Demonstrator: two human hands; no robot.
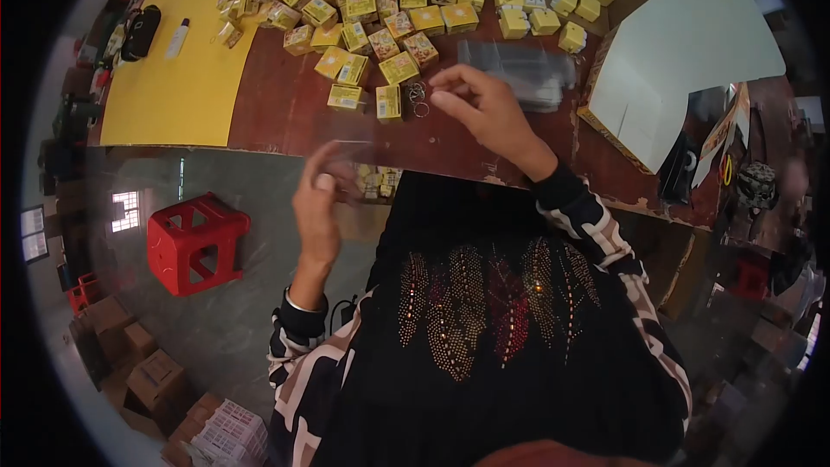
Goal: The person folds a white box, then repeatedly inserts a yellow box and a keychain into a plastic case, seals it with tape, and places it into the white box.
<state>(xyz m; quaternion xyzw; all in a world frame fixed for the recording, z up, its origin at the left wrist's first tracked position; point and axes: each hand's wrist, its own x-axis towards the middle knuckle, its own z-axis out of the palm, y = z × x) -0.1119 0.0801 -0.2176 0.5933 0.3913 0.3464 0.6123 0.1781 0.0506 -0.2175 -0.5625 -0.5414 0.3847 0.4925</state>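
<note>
My left hand (318, 203) is raised at the table's front edge, its fingers smeared by motion. A see-through film, apparently a clear plastic bag (350, 131), shows faintly at its fingertips. Over the table, my right hand (488, 108) has thumb and index finger apart, with nothing visible between them. Just left of those fingertips lie several metal rings (418, 97). Small yellow printed boxes stand near them, including one upright box (389, 103) and another box (346, 98). Behind my right hand is a stack of clear plastic bags (527, 78).
A big heap of small yellow boxes (363, 4) covers the table's back. At right stands an open white-lined carton (640, 78). A yellow sheet (173, 86) holds a black case (141, 33) and a white bottle (178, 37). On the floor is a red stool (197, 242).
</note>
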